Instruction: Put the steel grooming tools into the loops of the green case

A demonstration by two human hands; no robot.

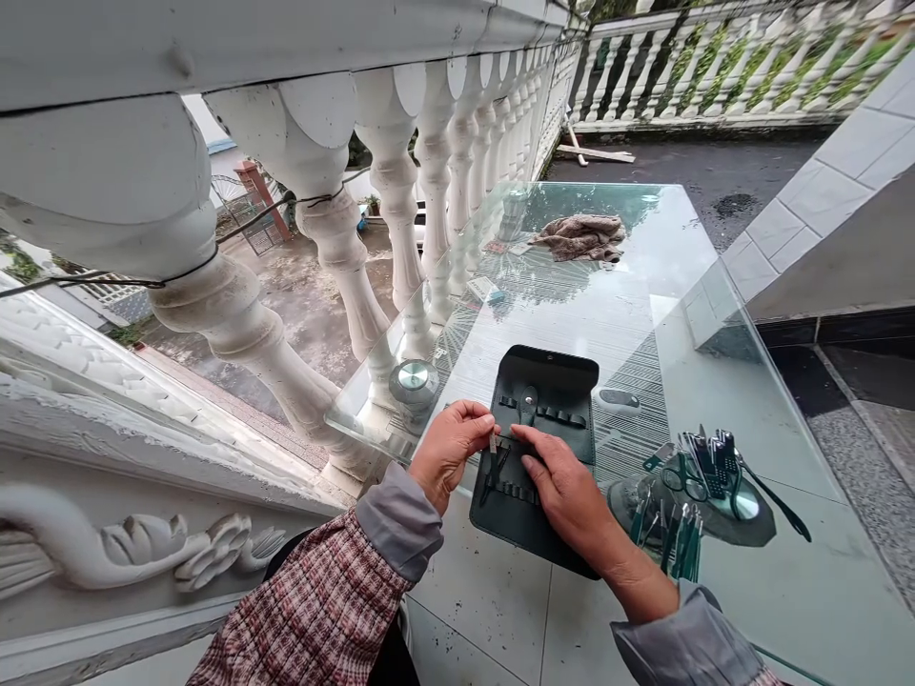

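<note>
A black manicure case (533, 534) with elastic loops lies unfolded on the glass table in front of me. My left hand (452, 446) pinches the upper end of a slim dark manicure tool (494, 459) between thumb and fingers, over the left part of the case. My right hand (564, 486) rests across the case's right side, index finger and thumb apart, fingertips near that tool. A black-handled tool (528, 404) sits in the upper loops. To the right stand nail clippers (719, 462), small scissors (684, 479) and several other metal tools (679, 543) in a cluster.
Under my hands is a glass table (758, 400) with a striped pattern. On it lie a crumpled brown cloth (582, 236), a grey oval object (619, 401) and a small box (486, 290). White balusters (343, 248) run along the left; a tiled white slope (836, 181) rises at right.
</note>
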